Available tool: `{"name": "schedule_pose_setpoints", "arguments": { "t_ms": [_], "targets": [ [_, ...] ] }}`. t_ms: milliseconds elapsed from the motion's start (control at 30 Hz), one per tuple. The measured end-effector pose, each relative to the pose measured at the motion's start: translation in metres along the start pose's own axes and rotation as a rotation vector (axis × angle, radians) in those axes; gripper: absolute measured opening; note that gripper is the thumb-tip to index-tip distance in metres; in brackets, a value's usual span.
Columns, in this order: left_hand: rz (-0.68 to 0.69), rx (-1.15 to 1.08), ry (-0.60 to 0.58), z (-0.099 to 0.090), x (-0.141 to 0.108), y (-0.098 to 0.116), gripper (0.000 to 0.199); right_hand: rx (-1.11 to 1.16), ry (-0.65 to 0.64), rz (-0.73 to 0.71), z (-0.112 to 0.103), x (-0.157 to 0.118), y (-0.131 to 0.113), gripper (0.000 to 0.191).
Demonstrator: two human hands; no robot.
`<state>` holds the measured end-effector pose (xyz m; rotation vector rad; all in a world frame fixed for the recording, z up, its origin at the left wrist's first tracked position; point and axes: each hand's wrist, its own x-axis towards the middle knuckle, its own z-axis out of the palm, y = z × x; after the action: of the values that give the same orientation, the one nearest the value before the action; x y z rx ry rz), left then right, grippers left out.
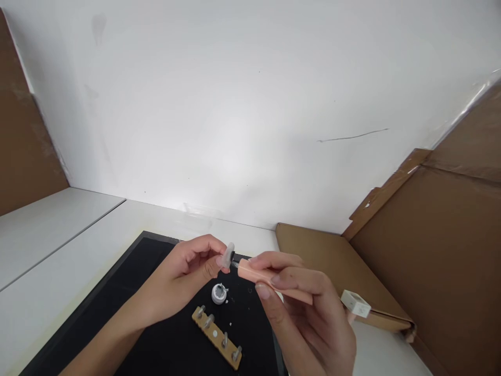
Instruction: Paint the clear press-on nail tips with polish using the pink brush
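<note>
Pinched between the thumb and fingers of my left hand [199,263] is a small translucent whitish piece [228,255], with something dark on its right side. My right hand [309,303] is closed around a peach-coloured pen-shaped tool [258,277]. The tool's thin metal tip points left at the whitish piece; I cannot tell whether they touch. Below the hands stands a small white round pot [219,293] with greyish content. Near it lies a tan wavy-edged strip [216,337] with several small clear pieces standing on it.
A black mat [156,313] covers the work area, with small white crumbs on it. A flat cardboard box [317,256] lies at the right, with a small white block [355,304] near its front edge. Cardboard panels [450,224] and a white wall [219,104] enclose the space.
</note>
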<state>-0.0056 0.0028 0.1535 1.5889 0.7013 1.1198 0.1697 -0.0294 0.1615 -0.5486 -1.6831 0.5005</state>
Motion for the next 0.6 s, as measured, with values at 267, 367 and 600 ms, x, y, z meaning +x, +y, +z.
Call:
{"name": "schedule_pose_setpoints", "arguments": {
  "t_ms": [267, 367, 600],
  "targets": [
    [0.006, 0.014, 0.005, -0.0032, -0.0010, -0.0009, 0.021, 0.000, 0.037, 0.003, 0.0009, -0.0011, -0.0033, 0.024],
    [0.004, 0.038, 0.000, -0.0036, -0.0022, -0.0025, 0.021, -0.062, 0.172, -0.034, 0.0022, -0.0007, -0.0013, 0.026],
    [0.025, 0.009, -0.026, -0.0014, -0.0008, -0.0008, 0.020, -0.018, 0.046, -0.016, 0.0042, -0.0003, -0.0006, 0.029]
  ]
}}
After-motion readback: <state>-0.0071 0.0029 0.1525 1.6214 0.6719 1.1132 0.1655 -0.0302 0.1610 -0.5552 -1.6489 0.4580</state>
